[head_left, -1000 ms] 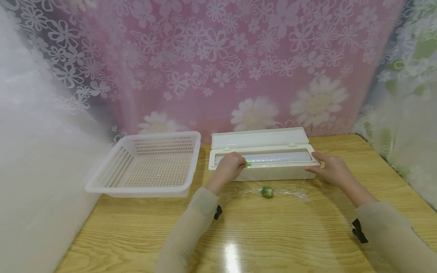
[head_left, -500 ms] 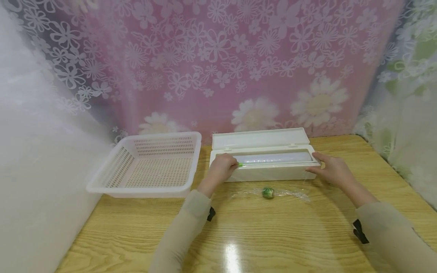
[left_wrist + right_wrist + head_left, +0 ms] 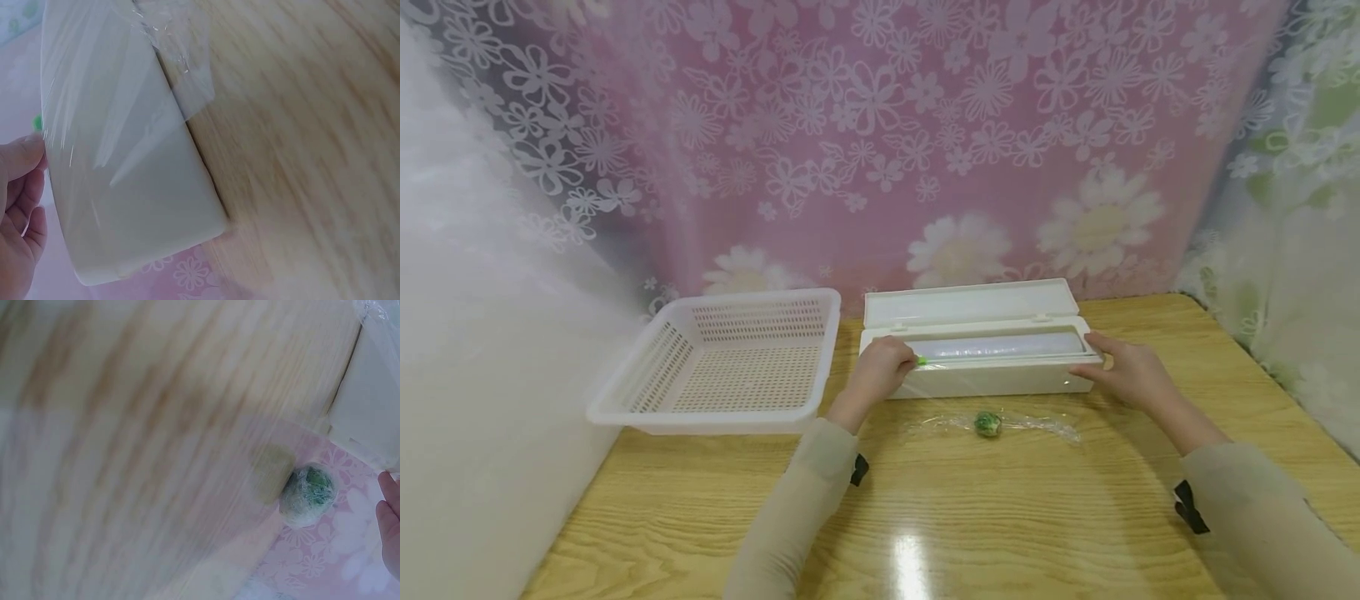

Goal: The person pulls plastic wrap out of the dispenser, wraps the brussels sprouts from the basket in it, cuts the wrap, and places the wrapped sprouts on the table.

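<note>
A white cling film dispenser box (image 3: 992, 382) stands with its lid (image 3: 970, 307) raised and a roll of film (image 3: 1000, 345) inside. My left hand (image 3: 882, 367), near the box's left end, pinches the small green slide cutter (image 3: 922, 361) on the front rim. My right hand (image 3: 1131, 373) holds the right end, thumb at the front and fingers on top. Clear film (image 3: 125, 112) drapes down the box's front. Just before the box, a small green vegetable like a Brussels sprout (image 3: 988, 423) lies amid crinkled film (image 3: 1045, 427) on the table.
A white perforated plastic basket (image 3: 827, 358) stands left of the box. In the right wrist view, a film-wrapped green and white ball (image 3: 307, 494) sits beyond the box's right end. A pink flowered curtain (image 3: 850, 167) hangs behind the wooden table (image 3: 1030, 517).
My left hand has slid leftward along the box's front rim with the green cutter, mostly in the first half second. My right hand keeps its hold on the right end.
</note>
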Demonstrator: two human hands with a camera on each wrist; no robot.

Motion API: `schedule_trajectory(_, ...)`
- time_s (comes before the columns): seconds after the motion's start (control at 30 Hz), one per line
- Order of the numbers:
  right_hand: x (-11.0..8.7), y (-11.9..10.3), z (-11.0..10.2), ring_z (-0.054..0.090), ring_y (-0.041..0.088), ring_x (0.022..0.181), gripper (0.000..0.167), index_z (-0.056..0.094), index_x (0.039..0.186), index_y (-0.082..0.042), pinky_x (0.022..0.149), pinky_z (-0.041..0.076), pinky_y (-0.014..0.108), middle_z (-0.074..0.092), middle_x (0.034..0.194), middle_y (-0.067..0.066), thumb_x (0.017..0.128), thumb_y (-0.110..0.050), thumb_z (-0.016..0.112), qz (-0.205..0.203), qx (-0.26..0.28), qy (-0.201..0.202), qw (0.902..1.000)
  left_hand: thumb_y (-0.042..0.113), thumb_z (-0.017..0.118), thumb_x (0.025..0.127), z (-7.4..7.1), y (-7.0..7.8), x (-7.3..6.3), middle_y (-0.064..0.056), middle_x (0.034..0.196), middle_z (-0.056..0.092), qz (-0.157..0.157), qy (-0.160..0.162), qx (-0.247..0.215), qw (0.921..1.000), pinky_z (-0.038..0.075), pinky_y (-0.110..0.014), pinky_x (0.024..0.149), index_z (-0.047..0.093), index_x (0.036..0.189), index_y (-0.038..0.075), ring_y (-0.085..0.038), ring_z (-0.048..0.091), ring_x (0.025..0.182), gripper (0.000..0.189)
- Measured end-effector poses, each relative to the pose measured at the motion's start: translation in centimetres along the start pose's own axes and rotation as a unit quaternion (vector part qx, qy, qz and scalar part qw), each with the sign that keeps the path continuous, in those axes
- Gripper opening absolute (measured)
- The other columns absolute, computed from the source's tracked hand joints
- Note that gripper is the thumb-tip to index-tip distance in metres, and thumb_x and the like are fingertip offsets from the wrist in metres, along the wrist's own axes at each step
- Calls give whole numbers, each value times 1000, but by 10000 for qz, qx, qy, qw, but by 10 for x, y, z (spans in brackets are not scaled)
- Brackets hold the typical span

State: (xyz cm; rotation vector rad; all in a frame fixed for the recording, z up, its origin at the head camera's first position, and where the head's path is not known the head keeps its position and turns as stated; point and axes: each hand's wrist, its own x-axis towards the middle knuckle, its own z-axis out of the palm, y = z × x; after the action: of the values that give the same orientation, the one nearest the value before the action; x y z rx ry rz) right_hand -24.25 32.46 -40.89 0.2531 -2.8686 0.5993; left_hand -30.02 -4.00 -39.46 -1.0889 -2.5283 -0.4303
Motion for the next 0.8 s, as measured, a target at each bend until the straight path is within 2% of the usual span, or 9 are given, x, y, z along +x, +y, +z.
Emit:
schedule_trajectory(0.13, 1, 0, 0, 24, 12, 38, 73, 43, 125, 7, 44, 29, 28, 44, 52, 2, 79, -45, 62, -45, -20, 33, 10000, 10, 65, 80, 0, 1, -1, 0, 80, 65, -26, 101, -24, 9999, 42, -30, 82, 69, 80, 9, -15, 57, 80, 4)
schedule_trajectory(0.27, 1, -1, 0, 26, 13, 38, 74, 43, 125, 8, 45, 30, 29, 47, 57, 3, 79, -46, 61, -45, -26, -25, 10000, 16, 63, 83, 1, 3, -1, 1, 81, 65, -113, 97, 178, 9997, 41, -29, 84, 69, 83, 9, -13, 57, 79, 8)
schedule_trajectory(0.4, -1, -2, -2, 23, 13, 39, 74, 41, 127, 8, 43, 27, 29, 44, 52, 2, 79, -47, 60, 1, 20, -116, 9999, 26, 61, 84, 7, 7, 2, 3, 82, 65, -420, 126, 321, 9985, 43, -27, 78, 68, 83, 11, -11, 57, 75, 16)
schedule_trajectory(0.43, -1, -2, -2, 23, 13, 39, 74, 41, 127, 8, 43, 27, 29, 47, 54, 7, 79, -46, 60, 3, 24, -112, 9999, 28, 61, 83, 9, 9, 2, 3, 81, 65, -522, 155, 351, 9979, 44, -27, 75, 68, 83, 12, -11, 57, 75, 18)
schedule_trajectory(0.6, 0, -1, -1, 25, 13, 40, 75, 41, 127, 7, 44, 28, 29, 50, 58, 7, 79, -47, 60, 27, 25, -150, 9999, 35, 61, 83, 17, 21, 6, 7, 79, 64, -1127, 279, 457, 9922, 43, -30, 72, 69, 82, 16, -13, 56, 82, 21)
schedule_trajectory(0.67, 0, -1, -1, 26, 13, 39, 75, 41, 127, 7, 44, 28, 29, 47, 56, 4, 79, -48, 60, 39, 19, -159, 9999, 34, 60, 84, 17, 24, 7, 8, 80, 64, -1282, 313, 466, 9902, 43, -31, 74, 68, 82, 17, -14, 56, 84, 19)
schedule_trajectory(0.8, 1, 0, -1, 27, 13, 39, 75, 42, 126, 8, 44, 29, 29, 51, 59, 8, 79, -47, 60, -37, -2, -93, 10000, 33, 61, 83, 16, 25, 7, 7, 83, 63, -1385, 304, 551, 9884, 44, -30, 75, 68, 84, 17, -13, 56, 83, 17)
